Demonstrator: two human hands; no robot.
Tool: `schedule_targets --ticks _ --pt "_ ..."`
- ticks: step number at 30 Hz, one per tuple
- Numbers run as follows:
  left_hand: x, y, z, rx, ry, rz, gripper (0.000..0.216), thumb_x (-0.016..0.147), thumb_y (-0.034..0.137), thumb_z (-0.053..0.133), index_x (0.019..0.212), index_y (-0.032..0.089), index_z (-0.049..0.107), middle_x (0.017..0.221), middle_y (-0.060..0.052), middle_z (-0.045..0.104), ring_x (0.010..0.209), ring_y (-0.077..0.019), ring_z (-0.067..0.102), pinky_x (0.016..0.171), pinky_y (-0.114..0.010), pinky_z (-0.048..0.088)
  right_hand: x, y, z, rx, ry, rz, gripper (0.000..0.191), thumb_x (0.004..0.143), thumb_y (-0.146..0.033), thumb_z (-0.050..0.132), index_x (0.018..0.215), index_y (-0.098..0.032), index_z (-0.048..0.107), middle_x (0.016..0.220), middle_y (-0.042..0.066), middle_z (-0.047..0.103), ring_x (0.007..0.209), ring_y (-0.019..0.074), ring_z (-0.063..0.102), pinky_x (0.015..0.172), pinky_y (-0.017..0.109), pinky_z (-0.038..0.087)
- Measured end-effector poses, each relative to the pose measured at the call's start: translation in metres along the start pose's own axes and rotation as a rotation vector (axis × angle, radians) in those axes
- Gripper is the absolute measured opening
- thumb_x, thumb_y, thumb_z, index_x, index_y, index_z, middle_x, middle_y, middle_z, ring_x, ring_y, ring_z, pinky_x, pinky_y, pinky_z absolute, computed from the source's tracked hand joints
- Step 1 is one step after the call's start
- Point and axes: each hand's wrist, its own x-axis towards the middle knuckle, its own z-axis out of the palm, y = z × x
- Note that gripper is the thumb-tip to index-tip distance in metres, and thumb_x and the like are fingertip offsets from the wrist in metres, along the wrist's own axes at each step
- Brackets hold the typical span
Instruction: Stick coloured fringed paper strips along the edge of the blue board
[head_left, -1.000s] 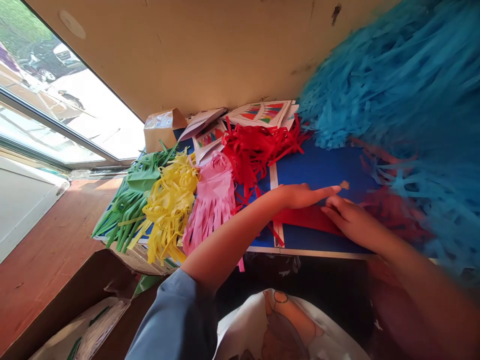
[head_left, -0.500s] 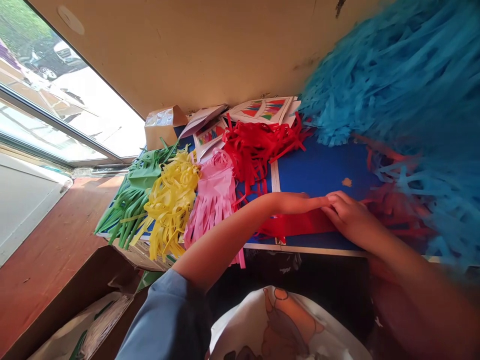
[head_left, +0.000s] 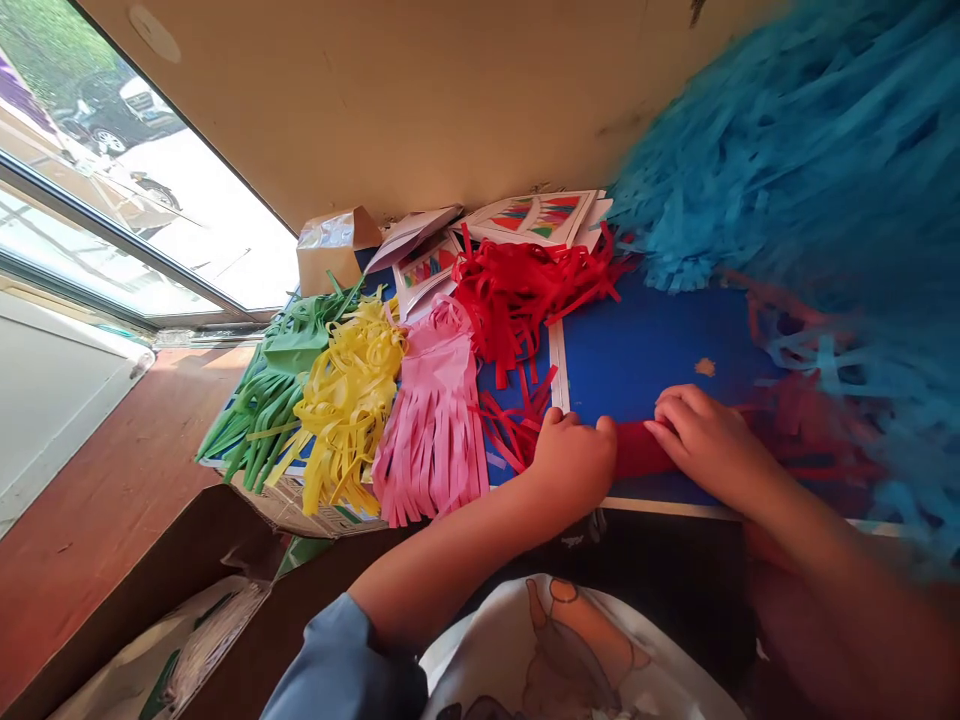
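A strip of red fringed tissue paper [head_left: 639, 450] lies along the front of the blue tabletop [head_left: 630, 360], with cut strands spreading out on both sides of my hands. My left hand [head_left: 574, 458] is closed around its left part, knuckles up. Curled fingers of my right hand [head_left: 701, 428] close on the right part, though the fingertips are partly hidden. Between the two hands a flat, uncut red band shows. Left of my left hand lie a pink fringe [head_left: 435, 430] and, behind it, a bundle of red fringe [head_left: 517, 290].
A yellow fringe [head_left: 351, 390] and a green fringe [head_left: 274, 375] lie farther left. Large blue paper streamers [head_left: 787, 150] hang at the right. Printed cards [head_left: 536, 215] and a paper bag [head_left: 330, 245] stand along the wall. An open cardboard box [head_left: 157, 560] is below, near the window.
My left hand has moved left and down from beside my right hand, and now closes on the red paper. My right hand has stayed nearly in place.
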Motion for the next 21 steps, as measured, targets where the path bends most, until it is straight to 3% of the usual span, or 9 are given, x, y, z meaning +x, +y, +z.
schedule_targets --ticks 3,7,14,21 --pt "-0.008 0.001 0.007 0.113 0.154 -0.051 0.014 0.084 0.014 0.045 0.082 0.011 0.059 0.074 -0.012 0.062 0.081 -0.0276 0.058 0.074 -0.039 0.036 0.001 -0.003 -0.002 -0.042 -0.021 0.015 0.019 0.086 -0.030 0.040 0.075 -0.019 0.052 0.093 0.008 0.054 0.075 0.0199 0.053 0.060 0.032 0.034" --pt "-0.008 0.000 0.011 0.177 0.272 -0.122 0.030 0.090 0.028 0.042 0.078 0.012 0.064 0.077 -0.012 0.060 0.079 -0.0261 0.055 0.072 -0.039 0.035 0.003 -0.007 -0.006 -0.022 -0.082 0.074 0.016 0.083 -0.028 0.042 0.075 -0.019 0.054 0.095 0.008 0.054 0.078 0.0206 0.052 0.062 0.032 0.035" --pt "-0.002 -0.006 0.015 0.200 0.279 -0.195 0.028 0.088 0.021 0.044 0.074 0.012 0.067 0.072 -0.013 0.059 0.077 -0.0258 0.052 0.070 -0.040 0.033 0.012 -0.015 -0.014 -0.037 -0.217 0.218 0.018 0.081 -0.023 0.039 0.071 -0.018 0.054 0.096 0.008 0.053 0.082 0.0213 0.051 0.064 0.034 0.036" --pt "-0.008 -0.011 0.011 0.139 0.259 -0.133 0.016 0.086 0.016 0.043 0.086 0.013 0.059 0.085 -0.012 0.057 0.077 -0.0247 0.052 0.067 -0.037 0.035 0.017 -0.006 -0.012 0.009 -0.206 0.185 0.016 0.074 -0.026 0.044 0.060 -0.020 0.051 0.085 0.006 0.054 0.071 0.0190 0.051 0.057 0.032 0.038"
